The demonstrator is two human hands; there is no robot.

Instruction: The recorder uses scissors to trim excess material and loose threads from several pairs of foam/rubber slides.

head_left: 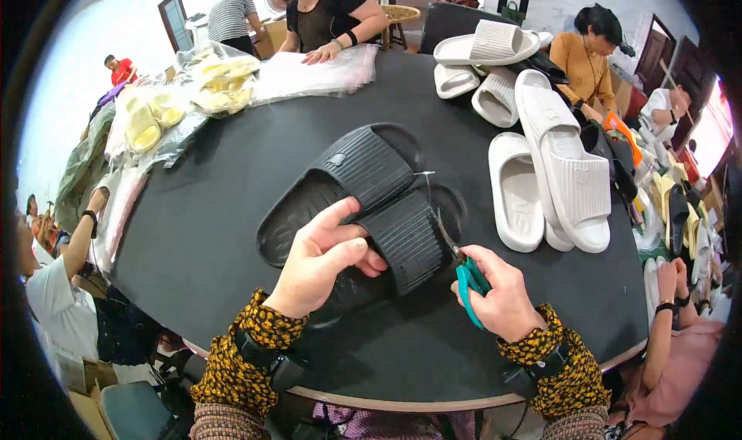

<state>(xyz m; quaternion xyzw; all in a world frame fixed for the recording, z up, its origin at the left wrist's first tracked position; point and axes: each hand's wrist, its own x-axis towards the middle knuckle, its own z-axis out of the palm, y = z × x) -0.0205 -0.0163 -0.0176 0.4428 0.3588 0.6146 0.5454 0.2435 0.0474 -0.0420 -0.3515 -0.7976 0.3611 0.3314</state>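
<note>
Two black slide sandals lie side by side on the dark table in front of me, toes to the upper right. My left hand point(309, 266) grips the nearer slide point(413, 243) by the rear edge of its ribbed strap, some fingers tucked under it. The farther slide point(363, 165) rests against it. In my right hand point(506, 297) is a pair of scissors point(470, 281) with teal handles. Their blades point up and away, close along the front edge of the nearer strap. A small pale strand point(425, 173) sticks out between the two slides near the blade tips.
Several white slides point(572, 181) are piled at the right and far right. Yellow slides in clear bags point(224, 76) and flat plastic bags point(317, 73) lie at the far left. A person point(332, 15) stands across the round table point(216, 200); other people work on both sides.
</note>
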